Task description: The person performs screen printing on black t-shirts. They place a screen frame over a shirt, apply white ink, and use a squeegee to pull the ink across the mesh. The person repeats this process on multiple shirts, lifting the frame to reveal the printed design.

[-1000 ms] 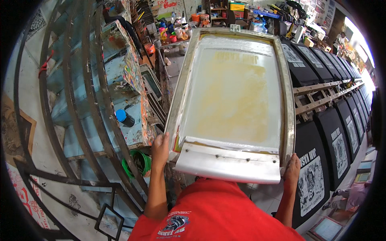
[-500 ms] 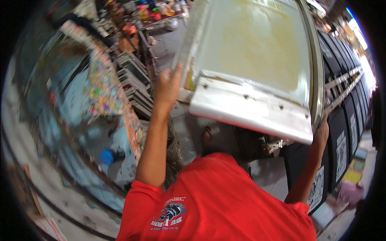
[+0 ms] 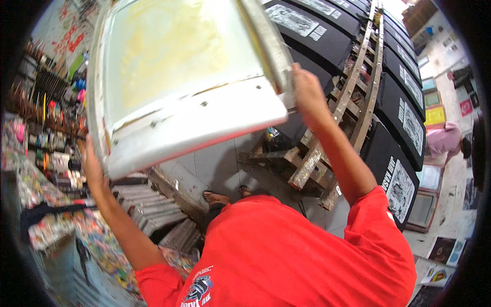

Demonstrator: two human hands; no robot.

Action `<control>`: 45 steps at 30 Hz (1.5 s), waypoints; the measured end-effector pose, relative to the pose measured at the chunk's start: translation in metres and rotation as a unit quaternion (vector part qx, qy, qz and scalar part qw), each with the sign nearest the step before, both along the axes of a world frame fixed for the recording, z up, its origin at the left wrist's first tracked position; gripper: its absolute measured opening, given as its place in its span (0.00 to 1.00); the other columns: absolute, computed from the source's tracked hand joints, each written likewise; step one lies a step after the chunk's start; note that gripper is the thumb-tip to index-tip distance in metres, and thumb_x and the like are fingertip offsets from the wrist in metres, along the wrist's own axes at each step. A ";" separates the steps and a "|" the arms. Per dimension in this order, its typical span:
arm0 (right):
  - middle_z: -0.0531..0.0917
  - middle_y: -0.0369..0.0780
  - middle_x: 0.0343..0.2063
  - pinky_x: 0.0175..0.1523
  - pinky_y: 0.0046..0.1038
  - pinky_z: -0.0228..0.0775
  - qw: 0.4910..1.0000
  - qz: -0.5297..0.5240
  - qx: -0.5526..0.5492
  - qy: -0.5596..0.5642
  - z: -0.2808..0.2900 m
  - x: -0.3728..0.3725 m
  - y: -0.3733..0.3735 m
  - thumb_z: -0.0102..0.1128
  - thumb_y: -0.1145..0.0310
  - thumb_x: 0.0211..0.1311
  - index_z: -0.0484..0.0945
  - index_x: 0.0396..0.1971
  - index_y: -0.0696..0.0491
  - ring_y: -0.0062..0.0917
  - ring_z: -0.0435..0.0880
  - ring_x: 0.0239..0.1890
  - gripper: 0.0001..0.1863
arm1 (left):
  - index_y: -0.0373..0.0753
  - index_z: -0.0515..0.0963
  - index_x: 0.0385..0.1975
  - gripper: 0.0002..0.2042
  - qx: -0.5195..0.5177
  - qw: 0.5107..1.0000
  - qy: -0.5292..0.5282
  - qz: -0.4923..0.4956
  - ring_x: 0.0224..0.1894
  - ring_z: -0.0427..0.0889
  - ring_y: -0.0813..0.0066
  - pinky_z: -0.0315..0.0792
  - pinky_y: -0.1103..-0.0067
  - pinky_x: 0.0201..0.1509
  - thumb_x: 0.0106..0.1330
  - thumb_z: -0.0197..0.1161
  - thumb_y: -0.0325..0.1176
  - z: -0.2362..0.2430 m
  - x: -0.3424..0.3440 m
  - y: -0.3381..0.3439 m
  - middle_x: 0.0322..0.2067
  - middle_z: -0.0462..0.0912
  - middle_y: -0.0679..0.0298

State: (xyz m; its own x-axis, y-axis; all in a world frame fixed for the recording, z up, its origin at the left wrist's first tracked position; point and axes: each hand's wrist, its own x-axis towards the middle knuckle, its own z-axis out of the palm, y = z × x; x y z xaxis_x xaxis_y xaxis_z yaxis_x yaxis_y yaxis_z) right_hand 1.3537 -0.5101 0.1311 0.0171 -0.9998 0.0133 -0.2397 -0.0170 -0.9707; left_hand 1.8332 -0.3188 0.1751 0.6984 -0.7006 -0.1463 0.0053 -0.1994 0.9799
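- Biggest by far, a long run of black panels (image 3: 388, 92) with white prints, stretching ahead and out to the right of the fingers on my right hand (image 3: 309, 94).
- Here's the framed screen (image 3: 174, 56), up off the floor and tilted, slung between my two sets of fingers, its mesh pale with a yellowish patch!
- My red shirt (image 3: 302, 245) fills the space below, nearer me than any finger.
- Down past the fingers of my left hand (image 3: 93, 166), a paint-spattered surface (image 3: 92, 243), all flecks of colour.
- Across the screen's near end, a pale strip (image 3: 204, 120) with dark bolts, right between my fingers.
- Two long rails (image 3: 313, 161) run just right of my right fingers.
- Over to the far right of those fingers, a person in pink (image 3: 443, 139).
- Right fingers: bent tight on the frame's near right corner. Left fingers: pressed at the near left corner, blurred, their tips hard to tell.
- Smallest, my feet (image 3: 217, 198), on the tiles below and between both hands.
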 end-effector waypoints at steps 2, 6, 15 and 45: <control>0.77 0.41 0.20 0.33 0.32 0.67 0.998 0.001 0.032 -0.049 -0.001 0.044 0.004 0.44 0.54 0.73 0.77 0.30 0.63 0.23 0.74 0.26 0.26 | 0.29 0.70 0.58 0.29 0.012 0.999 0.019 0.029 0.52 0.76 0.67 0.67 0.75 0.58 0.72 0.50 0.52 -0.005 0.035 -0.005 0.53 0.76 0.55; 0.79 0.49 0.24 0.39 0.36 0.68 1.000 -0.019 -0.010 -0.013 -0.028 0.116 0.000 0.45 0.56 0.73 0.76 0.32 0.64 0.30 0.76 0.28 0.23 | 0.30 0.71 0.57 0.29 0.042 0.998 -0.036 0.037 0.50 0.77 0.69 0.67 0.76 0.57 0.71 0.51 0.53 -0.034 0.117 -0.012 0.51 0.78 0.59; 0.78 0.50 0.26 0.39 0.34 0.67 0.999 -0.006 0.040 0.014 -0.083 0.274 -0.045 0.45 0.56 0.72 0.76 0.37 0.62 0.34 0.77 0.30 0.21 | 0.29 0.72 0.55 0.30 0.072 0.991 -0.076 0.082 0.52 0.75 0.65 0.65 0.73 0.59 0.71 0.48 0.54 -0.105 0.259 -0.059 0.52 0.77 0.56; 0.81 0.39 0.35 0.48 0.26 0.68 0.987 -0.123 0.058 0.090 -0.187 0.472 -0.435 0.46 0.59 0.73 0.77 0.45 0.63 0.22 0.75 0.39 0.21 | 0.28 0.78 0.40 0.22 0.125 0.979 -0.161 -0.023 0.42 0.77 0.68 0.68 0.72 0.50 0.73 0.47 0.44 -0.228 0.476 -0.503 0.36 0.81 0.55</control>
State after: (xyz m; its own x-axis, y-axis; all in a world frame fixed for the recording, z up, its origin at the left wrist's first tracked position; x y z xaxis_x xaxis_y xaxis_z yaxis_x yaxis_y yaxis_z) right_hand 1.8260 -0.9455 -0.0564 -0.2346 -0.9685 -0.0833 -0.3910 0.1725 -0.9041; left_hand 2.3094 -0.8219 -0.0529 0.7047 -0.7030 -0.0958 -0.3102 -0.4267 0.8495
